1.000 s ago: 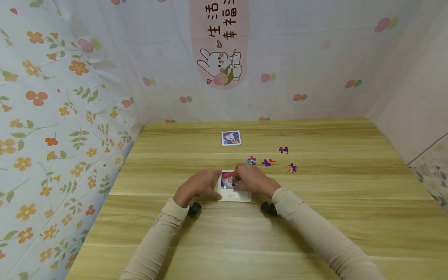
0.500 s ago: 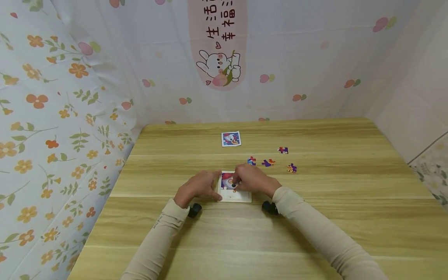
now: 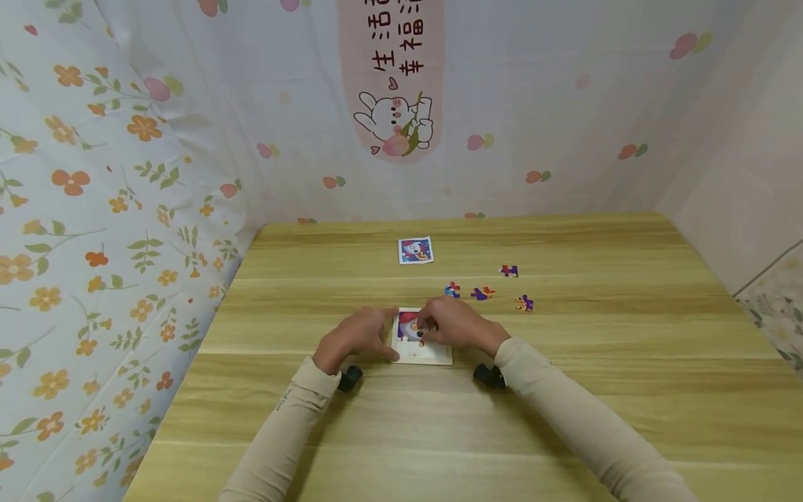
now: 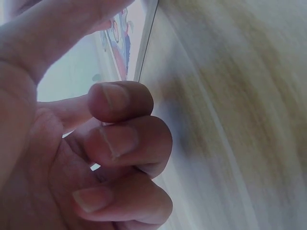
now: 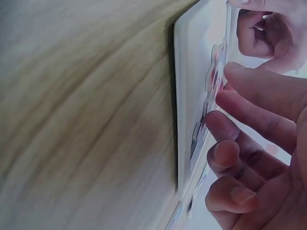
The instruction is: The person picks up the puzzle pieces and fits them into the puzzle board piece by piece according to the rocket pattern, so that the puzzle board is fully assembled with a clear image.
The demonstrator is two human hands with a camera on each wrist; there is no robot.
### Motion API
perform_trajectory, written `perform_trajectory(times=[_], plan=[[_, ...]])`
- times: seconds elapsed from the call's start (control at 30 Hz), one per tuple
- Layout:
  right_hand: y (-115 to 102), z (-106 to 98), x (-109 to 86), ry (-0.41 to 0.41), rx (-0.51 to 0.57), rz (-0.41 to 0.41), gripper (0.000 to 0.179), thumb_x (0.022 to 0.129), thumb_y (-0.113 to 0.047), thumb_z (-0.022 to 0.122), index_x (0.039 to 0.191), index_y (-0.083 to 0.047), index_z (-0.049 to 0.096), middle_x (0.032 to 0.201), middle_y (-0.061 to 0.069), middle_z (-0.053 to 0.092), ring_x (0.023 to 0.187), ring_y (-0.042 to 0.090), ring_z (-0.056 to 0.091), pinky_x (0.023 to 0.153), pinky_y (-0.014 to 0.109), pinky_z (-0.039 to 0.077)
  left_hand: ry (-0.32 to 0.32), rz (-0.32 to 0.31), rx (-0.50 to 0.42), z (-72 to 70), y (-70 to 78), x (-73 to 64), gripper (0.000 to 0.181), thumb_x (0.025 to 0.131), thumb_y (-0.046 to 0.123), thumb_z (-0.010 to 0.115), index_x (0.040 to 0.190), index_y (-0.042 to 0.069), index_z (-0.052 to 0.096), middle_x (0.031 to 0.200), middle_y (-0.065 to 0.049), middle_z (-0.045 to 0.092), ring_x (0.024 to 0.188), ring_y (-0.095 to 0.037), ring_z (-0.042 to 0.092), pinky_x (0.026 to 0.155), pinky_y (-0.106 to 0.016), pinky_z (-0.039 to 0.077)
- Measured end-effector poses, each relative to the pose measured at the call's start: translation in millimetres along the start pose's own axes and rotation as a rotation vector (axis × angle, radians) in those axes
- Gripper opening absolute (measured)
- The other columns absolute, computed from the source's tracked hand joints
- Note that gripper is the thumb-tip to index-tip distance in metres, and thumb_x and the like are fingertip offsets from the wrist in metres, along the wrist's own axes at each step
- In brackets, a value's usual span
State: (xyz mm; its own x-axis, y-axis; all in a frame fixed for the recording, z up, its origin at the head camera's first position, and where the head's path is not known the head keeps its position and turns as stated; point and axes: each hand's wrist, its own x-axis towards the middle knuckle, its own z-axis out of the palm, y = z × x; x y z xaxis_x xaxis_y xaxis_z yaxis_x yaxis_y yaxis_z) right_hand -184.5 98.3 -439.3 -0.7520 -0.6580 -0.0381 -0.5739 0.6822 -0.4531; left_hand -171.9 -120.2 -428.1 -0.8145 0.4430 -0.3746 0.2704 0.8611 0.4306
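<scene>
A shallow white puzzle tray (image 3: pixel 433 355) lies on the table between my hands, its upper part filled with joined jigsaw pieces (image 3: pixel 408 328) in purple, red and white. At its left side, my left hand (image 3: pixel 357 335) grips the frame, thumb at the near corner and index finger at the far one. My right hand (image 3: pixel 454 324) reaches over the right side and hides that part of the picture. In the right wrist view, its thumb and index finger pinch at a jigsaw piece (image 5: pixel 213 72) within the tray, the other fingers curled beside the rim.
Beyond the tray lies a small picture card (image 3: pixel 416 251) with a similar design. Several loose jigsaw pieces lie to the right, among them a red and blue one (image 3: pixel 453 290), an orange and purple one (image 3: pixel 483 293) and a purple one (image 3: pixel 525 303). A floral curtain (image 3: pixel 144 167) borders the table.
My right hand and wrist have shifted very slightly to the right over the tray. The left hand, tray, card and loose pieces stay where they were.
</scene>
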Motion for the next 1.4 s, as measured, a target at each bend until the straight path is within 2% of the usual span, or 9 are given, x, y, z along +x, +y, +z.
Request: perform_trajectory(times=[0.23,0.5,0.93,1.2,1.4], plan=[[4.1,-2.5,-5.2,0.039,0.038,-0.008,0.013,0.088,-0.016,0.076,0.1,-0.011,0.077,0.091,0.0,0.072,0.076,0.01,0.056,0.071,0.024,0.047,0.012,0.009,0.007,0.7,1.4,-0.1,0.093,0.074,0.034,0.089,0.151,0.008,0.044,0.063,0.002,0.044,0.057,-0.013,0.04,0.054,-0.027,0.032],[16.7,-11.4,-8.1,0.058,0.088,0.013,0.009,0.09,-0.015,0.075,0.097,-0.011,0.076,0.089,-0.001,0.071,0.076,0.009,0.055,0.069,0.023,0.047,0.011,-0.006,0.008,-0.4,2.0,-0.8,0.094,0.075,0.034,0.089,0.152,0.009,0.043,0.065,0.001,0.042,0.06,-0.014,0.04,0.056,-0.028,0.032],[62.3,-38.4,-21.6,0.165,0.176,0.132,0.008,0.09,-0.012,0.071,0.096,-0.008,0.076,0.086,0.004,0.071,0.073,0.013,0.056,0.065,0.026,0.046,0.021,-0.008,0.012,2.4,-0.3,-1.1,0.094,0.074,0.035,0.089,0.152,0.011,0.044,0.067,0.001,0.04,0.065,-0.016,0.04,0.058,-0.03,0.033],[96.1,-64.5,-38.2,0.232,0.112,0.211,0.009,0.091,-0.011,0.068,0.093,-0.006,0.075,0.081,0.006,0.071,0.067,0.014,0.056,0.063,0.029,0.044,0.01,0.013,0.025,2.5,-0.4,-2.1,0.094,0.076,0.035,0.088,0.153,0.009,0.042,0.062,0.002,0.04,0.06,-0.014,0.037,0.055,-0.029,0.031],[122.3,-73.6,-50.3,0.252,0.052,0.298,0.011,0.093,-0.013,0.068,0.097,-0.004,0.074,0.088,0.011,0.071,0.077,0.021,0.061,0.071,0.036,0.047,0.005,0.012,0.039,2.4,0.9,-3.6,0.093,0.077,0.036,0.087,0.154,0.009,0.041,0.063,0.003,0.041,0.063,-0.015,0.039,0.057,-0.028,0.032]])
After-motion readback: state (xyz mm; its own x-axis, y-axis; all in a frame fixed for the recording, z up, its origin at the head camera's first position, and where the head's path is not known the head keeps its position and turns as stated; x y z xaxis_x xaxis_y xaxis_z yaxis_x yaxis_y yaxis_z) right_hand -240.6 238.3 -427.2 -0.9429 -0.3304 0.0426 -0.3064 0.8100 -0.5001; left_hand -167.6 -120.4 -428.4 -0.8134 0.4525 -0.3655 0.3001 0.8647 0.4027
